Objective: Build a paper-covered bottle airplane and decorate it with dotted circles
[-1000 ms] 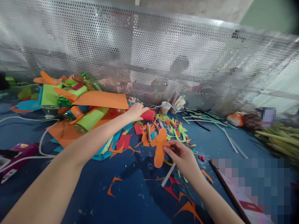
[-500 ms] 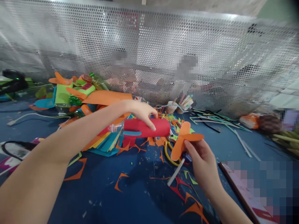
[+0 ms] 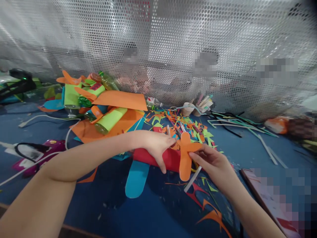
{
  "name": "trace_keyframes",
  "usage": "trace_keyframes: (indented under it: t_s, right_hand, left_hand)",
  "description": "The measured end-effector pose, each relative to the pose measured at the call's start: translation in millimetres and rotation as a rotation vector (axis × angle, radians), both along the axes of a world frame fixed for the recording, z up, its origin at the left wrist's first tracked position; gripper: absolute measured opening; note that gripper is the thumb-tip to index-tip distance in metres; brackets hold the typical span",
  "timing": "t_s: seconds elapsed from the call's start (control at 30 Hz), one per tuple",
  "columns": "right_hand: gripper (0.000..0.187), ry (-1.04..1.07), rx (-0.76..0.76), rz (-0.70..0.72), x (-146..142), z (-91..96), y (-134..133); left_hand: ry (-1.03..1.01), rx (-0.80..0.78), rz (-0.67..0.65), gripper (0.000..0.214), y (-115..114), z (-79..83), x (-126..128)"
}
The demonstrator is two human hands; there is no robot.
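My left hand (image 3: 159, 147) is closed over the top of a bottle wrapped in red paper (image 3: 172, 160), thumb on its near side. A rounded blue paper wing (image 3: 137, 183) sticks out from the bottle toward me. Between thumb and fingers my right hand (image 3: 215, 160) pinches an orange paper piece with rounded blades (image 3: 185, 157), holding it at the bottle's right end. Whether the two touch, I cannot tell. Below the orange piece a white stick (image 3: 193, 179) shows; its far end is hidden.
Paper scraps (image 3: 163, 115) litter the blue table (image 3: 104, 218). Paper-covered bottles (image 3: 111, 120) and an orange sheet (image 3: 121, 100) are piled at left. Cups of pens (image 3: 204, 105) stand by the perforated metal screen (image 3: 168, 43), with people behind. A phone (image 3: 262, 198) lies at right.
The red-wrapped bottle has come down toward me and turned, so the blue wing now shows at full length. The orange piece has turned and moved close to the bottle's right end.
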State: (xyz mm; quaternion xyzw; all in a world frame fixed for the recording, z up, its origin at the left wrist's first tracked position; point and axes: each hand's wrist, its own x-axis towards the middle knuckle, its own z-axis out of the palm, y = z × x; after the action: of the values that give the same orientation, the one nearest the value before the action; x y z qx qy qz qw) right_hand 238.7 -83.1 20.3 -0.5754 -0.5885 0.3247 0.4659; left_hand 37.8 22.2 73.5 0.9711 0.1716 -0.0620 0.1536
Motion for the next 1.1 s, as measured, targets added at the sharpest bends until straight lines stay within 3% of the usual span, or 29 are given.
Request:
trace_keyframes:
  t_s: [0.07,0.17,0.27,0.47,0.8,1.1]
  right_hand:
    - [0.025,-0.080,-0.008,0.014,1.4,1.1,-0.1]
    - [0.026,-0.130,0.003,-0.015,3.0,1.0,0.2]
    - [0.029,-0.071,0.012,-0.037,3.8,-0.6,1.5]
    - [0.037,0.043,0.001,-0.095,1.6,0.4,3.8]
    - [0.033,-0.014,-0.032,-0.023,-1.2,4.1,2.9]
    - [0.022,-0.264,-0.037,0.072,4.4,1.5,-0.1]
  left_hand:
    - [-0.026,-0.019,0.031,0.087,1.8,4.8,-4.2]
    - [-0.062,-0.094,0.023,0.062,13.0,19.1,-14.8]
    - [-0.109,-0.171,0.036,0.039,28.6,34.6,-27.3]
    - [-0.252,-0.161,0.113,0.027,39.3,46.4,-45.9]
    - [-0.220,-0.227,0.004,0.023,20.9,22.7,-48.0]
    - [-0.351,-0.054,0.008,0.020,1.6,-6.1,-29.4]
